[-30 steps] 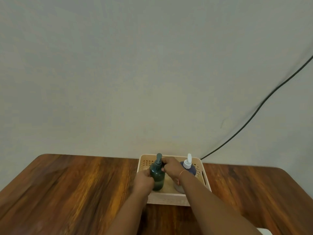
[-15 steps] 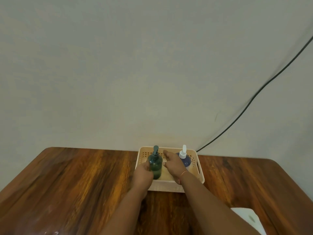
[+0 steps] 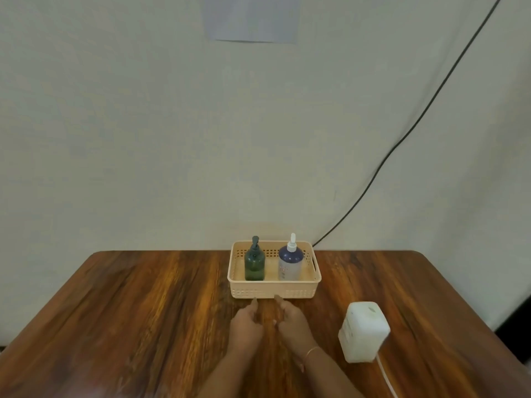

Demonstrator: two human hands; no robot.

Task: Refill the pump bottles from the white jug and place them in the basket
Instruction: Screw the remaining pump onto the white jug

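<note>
A cream slotted basket (image 3: 274,291) stands at the far middle of the wooden table. Inside it, upright, are a dark green pump bottle (image 3: 254,264) on the left and a blue and white pump bottle (image 3: 290,262) on the right. The white jug (image 3: 363,331) sits on the table to the right, nearer to me. My left hand (image 3: 244,326) and my right hand (image 3: 291,323) rest side by side just in front of the basket, holding nothing, with fingers loosely curled. Neither hand touches the basket or the bottles.
The wooden table (image 3: 143,311) ends at a pale wall behind the basket. A black cable (image 3: 402,145) runs down the wall to the table's back edge. A white tube (image 3: 386,374) trails from the jug toward me.
Both hands let go of the green bottle, which now stands in the basket, and drew back toward me onto the table. The view tilted so the jug came into sight.
</note>
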